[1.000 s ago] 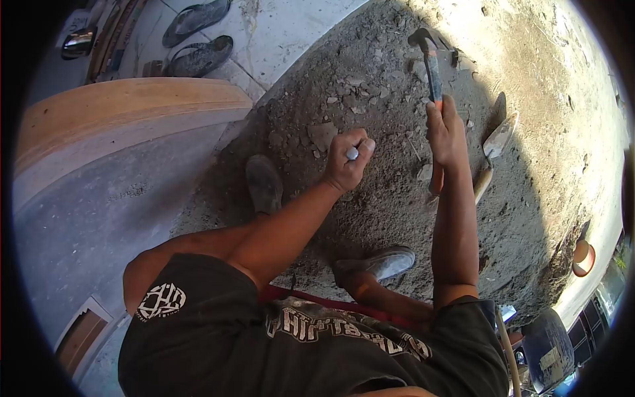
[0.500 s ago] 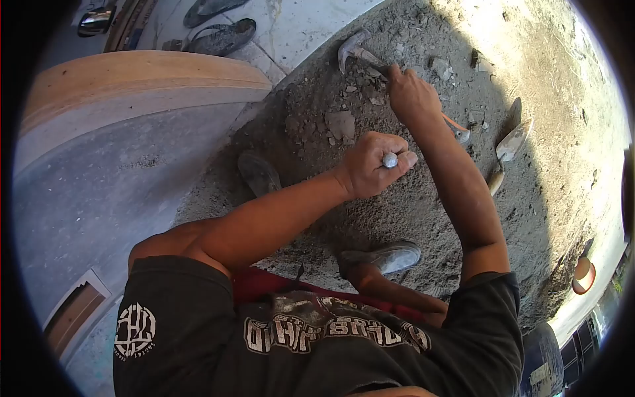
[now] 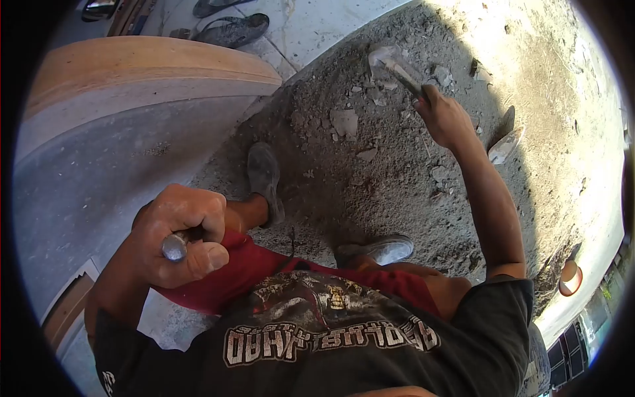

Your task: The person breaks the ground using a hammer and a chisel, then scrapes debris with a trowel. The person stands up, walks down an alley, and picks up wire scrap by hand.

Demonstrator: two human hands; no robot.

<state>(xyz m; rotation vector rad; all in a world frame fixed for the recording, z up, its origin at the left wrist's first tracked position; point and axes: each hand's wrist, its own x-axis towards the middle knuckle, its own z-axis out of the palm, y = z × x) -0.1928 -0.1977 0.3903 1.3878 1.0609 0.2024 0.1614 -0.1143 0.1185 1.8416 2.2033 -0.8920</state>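
My left hand is raised close to the camera at the lower left, its fingers wrapped round a metal rod whose rounded grey end shows. Further forward, my right hand grips the handle of a hammer. The hammer's head is blurred and points up and left over the dirt. A trowel lies on the ground to the right of my right forearm, its handle hidden behind the arm.
A curved wooden-topped edge runs along the left. Beyond it, sandals rest on pale tiles. Flat stone pieces lie in the dirt between my shoes and the hammer. A round orange object is at the right.
My left hand has moved back and left, closer to the camera, with the rod. My right hand with the hammer swung left, then came slightly right and back.
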